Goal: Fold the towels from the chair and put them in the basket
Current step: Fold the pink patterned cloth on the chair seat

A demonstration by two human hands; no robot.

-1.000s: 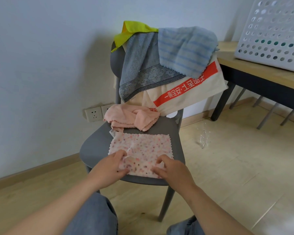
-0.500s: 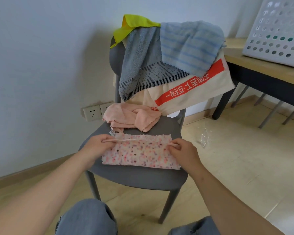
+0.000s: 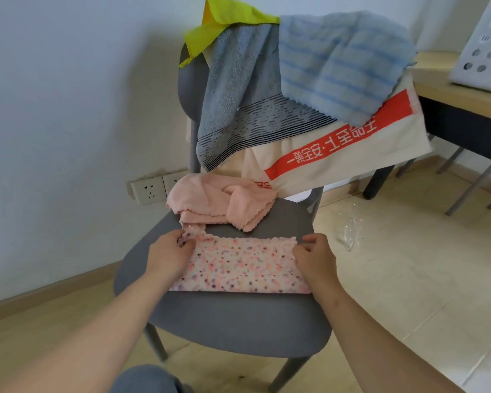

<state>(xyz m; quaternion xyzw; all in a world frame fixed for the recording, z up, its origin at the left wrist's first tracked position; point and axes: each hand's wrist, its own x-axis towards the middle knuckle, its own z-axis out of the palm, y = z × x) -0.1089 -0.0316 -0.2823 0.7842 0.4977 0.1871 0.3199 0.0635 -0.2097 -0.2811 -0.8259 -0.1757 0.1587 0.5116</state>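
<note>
A pink spotted towel [image 3: 241,265] lies folded in half on the seat of the grey chair [image 3: 233,327]. My left hand [image 3: 169,255] pinches its far left corner. My right hand [image 3: 313,258] pinches its far right corner. Behind it on the seat sits a crumpled peach towel [image 3: 219,201]. Over the chair's back hang a grey towel [image 3: 238,89], a blue striped towel [image 3: 340,63], a cream towel with a red band [image 3: 349,148] and a yellow cloth [image 3: 224,21]. The white perforated basket [image 3: 485,52] stands on a table at the right edge.
A wooden table [image 3: 459,100] with dark legs stands right of the chair. A wall with sockets [image 3: 149,190] is behind the chair. A scrap of clear plastic [image 3: 352,231] lies on the tiled floor. My knees show at the bottom.
Both hands took the near edge of the spotted towel and carried it to the far edge, folding it in half. They now hold the far corners. The view moved closer.
</note>
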